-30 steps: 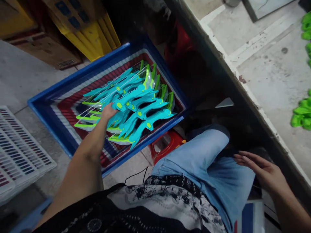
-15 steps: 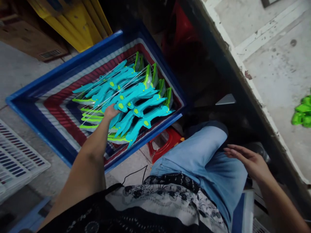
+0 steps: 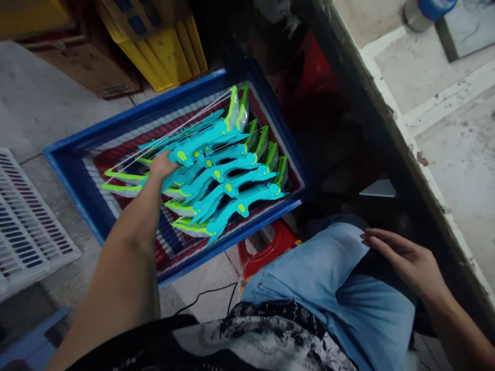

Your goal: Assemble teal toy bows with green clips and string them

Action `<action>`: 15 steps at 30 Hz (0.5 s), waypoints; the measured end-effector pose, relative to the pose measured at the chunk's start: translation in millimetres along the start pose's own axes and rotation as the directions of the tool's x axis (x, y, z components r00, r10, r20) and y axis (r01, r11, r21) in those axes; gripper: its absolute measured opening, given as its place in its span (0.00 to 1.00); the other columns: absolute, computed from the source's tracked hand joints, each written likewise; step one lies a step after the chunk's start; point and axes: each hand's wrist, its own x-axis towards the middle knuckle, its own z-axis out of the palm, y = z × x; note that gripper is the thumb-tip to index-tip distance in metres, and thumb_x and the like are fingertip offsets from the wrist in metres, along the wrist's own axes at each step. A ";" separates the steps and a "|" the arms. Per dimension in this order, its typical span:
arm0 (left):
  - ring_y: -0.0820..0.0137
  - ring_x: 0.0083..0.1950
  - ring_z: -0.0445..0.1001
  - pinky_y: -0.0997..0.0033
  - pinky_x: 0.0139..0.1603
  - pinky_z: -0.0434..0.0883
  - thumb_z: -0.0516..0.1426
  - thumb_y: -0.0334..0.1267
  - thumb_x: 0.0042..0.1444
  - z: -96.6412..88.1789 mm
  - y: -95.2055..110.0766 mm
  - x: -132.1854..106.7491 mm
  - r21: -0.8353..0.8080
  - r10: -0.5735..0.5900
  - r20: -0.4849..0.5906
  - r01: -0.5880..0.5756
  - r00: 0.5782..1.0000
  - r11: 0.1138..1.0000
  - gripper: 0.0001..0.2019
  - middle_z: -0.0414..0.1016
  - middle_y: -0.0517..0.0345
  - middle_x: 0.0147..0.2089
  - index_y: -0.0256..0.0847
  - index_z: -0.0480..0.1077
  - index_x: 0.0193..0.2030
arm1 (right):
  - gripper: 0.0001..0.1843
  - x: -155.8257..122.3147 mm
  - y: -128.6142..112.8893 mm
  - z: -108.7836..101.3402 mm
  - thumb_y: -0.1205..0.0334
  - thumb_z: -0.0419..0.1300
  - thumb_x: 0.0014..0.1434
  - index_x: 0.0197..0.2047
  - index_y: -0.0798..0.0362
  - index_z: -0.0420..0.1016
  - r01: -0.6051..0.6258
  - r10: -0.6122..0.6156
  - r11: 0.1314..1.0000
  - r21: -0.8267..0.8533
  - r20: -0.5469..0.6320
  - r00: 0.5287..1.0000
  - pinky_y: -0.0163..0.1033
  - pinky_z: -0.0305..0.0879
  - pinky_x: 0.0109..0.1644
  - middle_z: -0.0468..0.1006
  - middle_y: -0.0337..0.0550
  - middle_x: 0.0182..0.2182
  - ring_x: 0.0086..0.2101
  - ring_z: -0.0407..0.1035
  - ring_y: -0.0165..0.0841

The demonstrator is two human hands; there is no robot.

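My left hand is closed around the handle area of a toy bow, turquoise with lime-green limb tips and white string. That bow lies over the far part of a row of similar toy bows; whether a second one is in the grip I cannot tell. They all sit in a blue crate with slatted walls. Over my knee, close to the table edge, my right hand hangs with its fingers stretched and nothing visible in them.
A white slatted crate stands on the floor at left. Behind are a cardboard box and yellow bins. A red stool is beside my leg. The worn table at right bears a blue-lidded container.
My left hand has shifted the gripped bow toward the far left, apart from the nearer bows. The view has turned slightly. My right hand stays near my knee.
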 end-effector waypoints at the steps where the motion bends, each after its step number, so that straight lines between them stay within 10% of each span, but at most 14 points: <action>1: 0.64 0.46 0.67 0.69 0.46 0.64 0.62 0.56 0.49 2.2 3.0 5.4 0.006 -0.013 0.012 0.013 1.000 1.000 0.38 0.73 0.51 0.50 0.27 0.62 0.59 | 0.20 0.7 -1.2 -0.7 0.45 0.64 0.46 0.39 0.47 0.78 -0.011 0.011 1.000 -0.002 0.012 1.000 0.46 0.78 0.43 0.83 0.43 0.34 0.38 0.78 0.44; 15: 0.55 0.55 0.71 0.69 0.47 0.67 0.65 0.45 0.46 58.2 16.9 51.9 0.016 0.032 0.180 -0.035 0.983 0.999 0.32 0.73 0.49 0.56 0.36 0.67 0.58 | 0.21 8.5 18.1 -0.3 0.44 0.64 0.43 0.37 0.48 0.81 -0.040 0.052 0.992 -0.120 0.094 0.994 0.41 0.77 0.43 0.83 0.44 0.36 0.37 0.78 0.44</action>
